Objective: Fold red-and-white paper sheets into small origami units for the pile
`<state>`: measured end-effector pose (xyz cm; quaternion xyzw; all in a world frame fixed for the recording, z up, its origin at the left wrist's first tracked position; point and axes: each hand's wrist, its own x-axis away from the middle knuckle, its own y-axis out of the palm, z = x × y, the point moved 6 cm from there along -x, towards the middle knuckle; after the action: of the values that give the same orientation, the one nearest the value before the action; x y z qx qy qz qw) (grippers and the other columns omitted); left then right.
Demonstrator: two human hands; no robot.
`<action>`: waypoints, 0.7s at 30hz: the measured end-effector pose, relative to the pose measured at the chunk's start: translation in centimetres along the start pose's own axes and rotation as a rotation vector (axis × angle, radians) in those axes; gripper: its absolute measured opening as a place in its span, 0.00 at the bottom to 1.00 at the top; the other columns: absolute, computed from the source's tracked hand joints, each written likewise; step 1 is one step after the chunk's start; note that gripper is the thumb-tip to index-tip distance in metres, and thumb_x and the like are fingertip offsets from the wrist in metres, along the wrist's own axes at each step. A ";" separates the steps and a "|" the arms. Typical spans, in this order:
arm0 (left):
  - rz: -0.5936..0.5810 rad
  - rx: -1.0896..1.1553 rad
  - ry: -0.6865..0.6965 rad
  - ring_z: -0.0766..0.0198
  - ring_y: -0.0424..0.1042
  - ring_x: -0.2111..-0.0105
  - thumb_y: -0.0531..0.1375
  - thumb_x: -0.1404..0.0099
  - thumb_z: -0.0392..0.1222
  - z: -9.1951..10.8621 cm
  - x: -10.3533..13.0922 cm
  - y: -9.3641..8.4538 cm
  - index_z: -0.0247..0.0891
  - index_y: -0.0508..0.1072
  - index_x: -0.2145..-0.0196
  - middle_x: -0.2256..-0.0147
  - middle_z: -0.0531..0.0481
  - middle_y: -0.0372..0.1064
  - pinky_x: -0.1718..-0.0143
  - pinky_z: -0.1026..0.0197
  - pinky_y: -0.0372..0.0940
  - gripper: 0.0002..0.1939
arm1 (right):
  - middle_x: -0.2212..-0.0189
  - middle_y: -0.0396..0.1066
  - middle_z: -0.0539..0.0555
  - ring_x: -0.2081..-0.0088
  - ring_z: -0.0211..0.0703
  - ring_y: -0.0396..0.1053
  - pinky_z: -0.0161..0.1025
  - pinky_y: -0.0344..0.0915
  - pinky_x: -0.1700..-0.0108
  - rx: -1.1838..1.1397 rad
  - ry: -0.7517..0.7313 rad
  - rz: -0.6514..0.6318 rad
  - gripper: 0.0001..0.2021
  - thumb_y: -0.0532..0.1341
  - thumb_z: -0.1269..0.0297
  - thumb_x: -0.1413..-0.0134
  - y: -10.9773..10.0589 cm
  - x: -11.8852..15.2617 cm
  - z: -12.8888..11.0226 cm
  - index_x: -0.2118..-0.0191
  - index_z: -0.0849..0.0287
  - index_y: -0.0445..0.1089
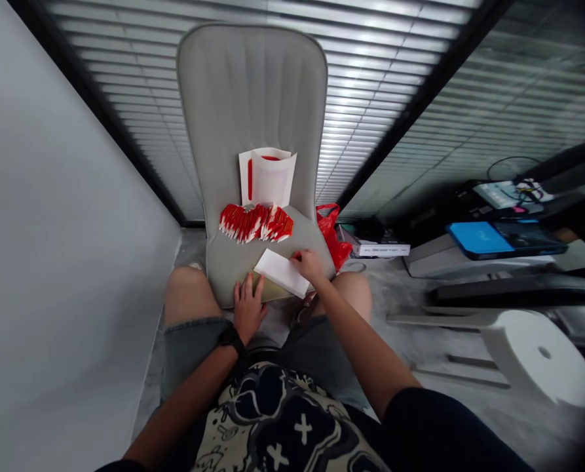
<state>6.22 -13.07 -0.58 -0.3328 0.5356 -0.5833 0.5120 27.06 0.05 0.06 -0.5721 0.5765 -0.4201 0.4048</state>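
A white folded paper [278, 269] lies slantwise across the front of a grey chair seat [218, 262]. My right hand [308, 263] is at its upper right edge, fingers pinched together. A bit of red shows at those fingertips, too small to name. My left hand [247, 303] rests at the seat's front edge with its fingers spread, holding nothing. Its fingertips touch a tan flat patch [268, 292] beside the paper. Behind the paper, several red-and-white packets [253, 223] form an overlapping row. White sheets with red marks [272, 180] lean upright against the backrest.
A red plastic bag [334, 239] sits right of the chair, near a white box [383, 250]. Further right are a white stool [538, 354] and a blue-topped box [479, 237]. A white wall [76, 262] borders the left; window blinds [361, 78] stand behind.
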 end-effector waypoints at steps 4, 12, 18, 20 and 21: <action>-0.004 0.014 -0.004 0.45 0.51 0.31 0.61 0.36 0.40 0.0 0.0 0.2 0.35 0.52 0.30 0.31 0.29 0.48 0.32 0.38 0.47 0.41 | 0.60 0.77 0.58 0.56 0.46 0.70 0.38 0.62 0.53 -0.034 0.003 -0.085 0.10 0.64 0.60 0.40 0.2 0.1 0.0 0.57 0.60 0.79; 0.007 0.038 -0.044 0.46 0.52 0.32 0.63 0.38 0.40 0.1 -0.2 0.2 0.35 0.54 0.30 0.31 0.31 0.48 0.32 0.39 0.44 0.41 | 0.57 0.75 0.58 0.49 0.49 0.67 0.42 0.59 0.44 -0.043 0.001 -0.125 0.04 0.65 0.66 0.42 0.3 1.1 -0.5 0.63 0.57 0.79; -0.005 0.083 -0.046 0.46 0.52 0.32 0.64 0.39 0.40 0.4 -0.3 0.0 0.37 0.54 0.30 0.30 0.32 0.48 0.32 0.38 0.44 0.42 | 0.52 0.72 0.62 0.48 0.52 0.66 0.44 0.61 0.44 -0.033 0.039 -0.079 0.12 0.65 0.57 0.40 0.4 1.6 -1.1 0.56 0.58 0.77; -0.007 0.099 -0.045 0.46 0.51 0.31 0.65 0.40 0.41 0.6 -0.3 0.0 0.40 0.54 0.30 0.30 0.33 0.46 0.32 0.36 0.43 0.43 | 0.51 0.71 0.62 0.48 0.52 0.65 0.45 0.61 0.43 -0.038 0.047 -0.054 0.11 0.66 0.58 0.42 0.8 1.7 -1.5 0.58 0.58 0.78; -0.008 0.108 -0.045 0.45 0.51 0.31 0.65 0.40 0.41 0.6 -0.3 -0.1 0.41 0.55 0.30 0.29 0.33 0.45 0.32 0.36 0.43 0.43 | 0.52 0.71 0.61 0.48 0.51 0.65 0.45 0.61 0.42 -0.045 0.053 -0.047 0.09 0.66 0.60 0.43 1.0 1.7 -1.7 0.59 0.58 0.78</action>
<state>6.85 -13.00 -0.36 -0.3199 0.4902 -0.6058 0.5388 25.15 -1.58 -0.29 -0.5833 0.5827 -0.4312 0.3664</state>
